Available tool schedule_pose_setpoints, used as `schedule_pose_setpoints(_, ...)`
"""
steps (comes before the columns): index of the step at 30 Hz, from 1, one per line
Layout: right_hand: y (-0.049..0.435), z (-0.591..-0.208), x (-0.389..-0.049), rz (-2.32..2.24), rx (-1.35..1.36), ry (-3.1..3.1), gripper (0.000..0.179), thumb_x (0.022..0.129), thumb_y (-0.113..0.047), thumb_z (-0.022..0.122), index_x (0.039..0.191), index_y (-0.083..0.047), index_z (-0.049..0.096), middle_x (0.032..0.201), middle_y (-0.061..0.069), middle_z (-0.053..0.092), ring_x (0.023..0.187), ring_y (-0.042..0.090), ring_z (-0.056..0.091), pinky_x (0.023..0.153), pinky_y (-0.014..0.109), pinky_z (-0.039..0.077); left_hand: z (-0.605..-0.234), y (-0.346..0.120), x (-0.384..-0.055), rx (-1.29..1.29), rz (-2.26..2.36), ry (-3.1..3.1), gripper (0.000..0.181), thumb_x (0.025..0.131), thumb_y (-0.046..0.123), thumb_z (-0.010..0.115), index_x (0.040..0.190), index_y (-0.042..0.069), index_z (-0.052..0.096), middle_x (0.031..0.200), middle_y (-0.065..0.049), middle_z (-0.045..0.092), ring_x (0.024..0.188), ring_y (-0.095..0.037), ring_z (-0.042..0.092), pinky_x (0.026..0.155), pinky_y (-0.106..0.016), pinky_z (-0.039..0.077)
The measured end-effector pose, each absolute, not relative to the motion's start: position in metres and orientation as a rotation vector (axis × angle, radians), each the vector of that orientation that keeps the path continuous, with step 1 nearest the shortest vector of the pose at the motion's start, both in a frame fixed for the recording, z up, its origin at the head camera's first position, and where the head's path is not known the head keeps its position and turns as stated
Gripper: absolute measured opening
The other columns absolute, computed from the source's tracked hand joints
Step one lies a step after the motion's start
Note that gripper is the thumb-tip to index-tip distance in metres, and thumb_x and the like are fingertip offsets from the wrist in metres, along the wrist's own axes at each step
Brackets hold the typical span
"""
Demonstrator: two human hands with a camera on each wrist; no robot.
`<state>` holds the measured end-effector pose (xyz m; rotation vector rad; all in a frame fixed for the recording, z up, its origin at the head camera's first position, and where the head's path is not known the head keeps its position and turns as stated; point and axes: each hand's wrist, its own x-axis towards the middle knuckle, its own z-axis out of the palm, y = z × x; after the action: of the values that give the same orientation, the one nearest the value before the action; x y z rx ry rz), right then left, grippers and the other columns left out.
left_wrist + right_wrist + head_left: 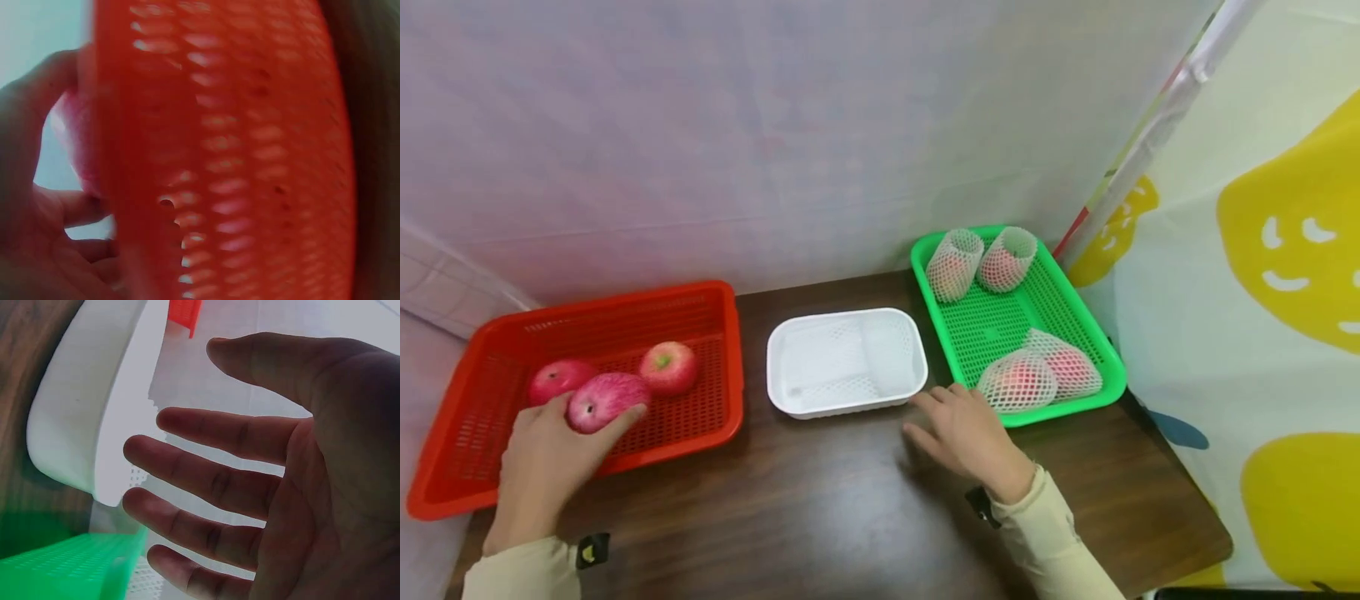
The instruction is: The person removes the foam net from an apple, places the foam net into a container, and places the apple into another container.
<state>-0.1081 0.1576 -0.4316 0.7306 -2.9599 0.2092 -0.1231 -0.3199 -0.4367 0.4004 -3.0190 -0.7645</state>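
My left hand (550, 454) grips a striped red apple (610, 400) between thumb and fingers, over the red basket (734, 367) in the head view. Two more apples lie in that basket: a dark pink one (560, 378) and a lighter one (668, 368). In the left wrist view the basket wall (237, 150) hides much of the held apple (78, 140). My right hand (964, 429) hovers with fingers spread between the white tray (846, 410) and the green basket (1108, 392), holding nothing. White foam net sleeves (850, 390) lie inside the white tray.
The green basket holds several apples in white foam nets: two upright at the back, such as the net-wrapped apple (953, 271), and two lying at the front (1018, 382). Behind the dark wooden table (820, 517) hangs a pale cloth wall (760, 142).
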Motion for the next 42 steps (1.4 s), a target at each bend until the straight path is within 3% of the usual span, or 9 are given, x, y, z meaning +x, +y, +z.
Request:
schedule_pose_setpoints(11, 0.160, -0.439, -0.106, 0.267, 0.765, -2.993, 0.040, 0.092, -0.043, 0.069, 0.117, -0.012, 0.069, 0.099, 0.005, 0.069, 0.089, 0.027, 0.062, 0.072, 0.042, 0.050, -0.455, -0.343, -0.138, 0.483, -0.689, -3.229, 0.109, 0.080, 0.079, 0.059, 0.129, -0.018, 0.045, 0.112, -0.042, 0.048, 0.090, -0.054, 0.053, 0.061, -0.060, 0.046)
schedule_pose_setpoints(17, 0.160, -0.441, -0.106, 0.328, 0.772, -2.995, 0.038, 0.092, -0.042, 0.069, 0.116, -0.013, 0.069, 0.103, 0.003, 0.070, 0.092, 0.025, 0.061, 0.074, 0.041, 0.049, -0.453, -0.349, -0.151, 0.364, -0.681, -3.385, 0.098, 0.082, 0.075, 0.061, 0.112, -0.019, 0.054, 0.093, -0.034, 0.060, 0.075, -0.040, 0.059, 0.061, -0.054, 0.050)
schedule_pose_setpoints(23, 0.163, -0.440, -0.105, 0.361, 0.762, -3.020, 0.039, 0.093, -0.042, 0.068, 0.118, -0.013, 0.069, 0.106, 0.003, 0.069, 0.096, 0.025, 0.061, 0.077, 0.042, 0.049, -0.451, -0.349, -0.153, 0.323, -0.673, -3.430, 0.104, 0.081, 0.073, 0.064, 0.127, -0.018, 0.044, 0.111, -0.041, 0.054, 0.086, -0.050, 0.057, 0.070, -0.063, 0.048)
schedule_pose_setpoints(28, 0.167, -0.439, -0.105, 0.368, 0.799, -2.987, 0.038, 0.093, -0.041, 0.069, 0.117, -0.012, 0.069, 0.103, 0.003, 0.069, 0.092, 0.023, 0.062, 0.076, 0.041, 0.051, -0.441, -0.341, -0.139, 0.290, -0.624, -3.325, 0.099, 0.086, 0.069, 0.061, 0.132, -0.016, 0.042, 0.121, -0.044, 0.047, 0.095, -0.058, 0.051, 0.069, -0.067, 0.044)
schedule_pose_setpoints(34, 0.170, -0.435, -0.107, 0.376, 0.838, -2.944, 0.038, 0.093, -0.039, 0.070, 0.117, -0.010, 0.068, 0.095, 0.002, 0.068, 0.087, 0.023, 0.062, 0.074, 0.041, 0.051, -0.421, -0.313, -0.112, 0.319, -0.557, -3.183, 0.090, 0.089, 0.060, 0.065, 0.133, -0.015, 0.043, 0.123, -0.044, 0.045, 0.102, -0.059, 0.048, 0.075, -0.070, 0.041)
schedule_pose_setpoints(39, 0.171, -0.434, -0.109, 0.365, 0.866, -2.919, 0.039, 0.093, -0.040, 0.069, 0.117, -0.010, 0.068, 0.094, 0.002, 0.068, 0.086, 0.023, 0.063, 0.075, 0.041, 0.051, -0.409, -0.291, -0.093, 0.326, -0.546, -3.172, 0.097, 0.088, 0.068, 0.061, 0.135, -0.014, 0.044, 0.124, -0.043, 0.046, 0.106, -0.058, 0.048, 0.079, -0.071, 0.041)
schedule_pose_setpoints(42, 0.171, -0.433, -0.110, 0.361, 0.876, -2.923, 0.038, 0.094, -0.040, 0.068, 0.117, -0.010, 0.068, 0.094, 0.002, 0.067, 0.087, 0.023, 0.063, 0.076, 0.041, 0.052, -0.408, -0.282, -0.082, 0.258, -0.568, -3.192, 0.100, 0.086, 0.072, 0.060, 0.135, -0.014, 0.046, 0.121, -0.043, 0.049, 0.104, -0.058, 0.051, 0.075, -0.071, 0.044)
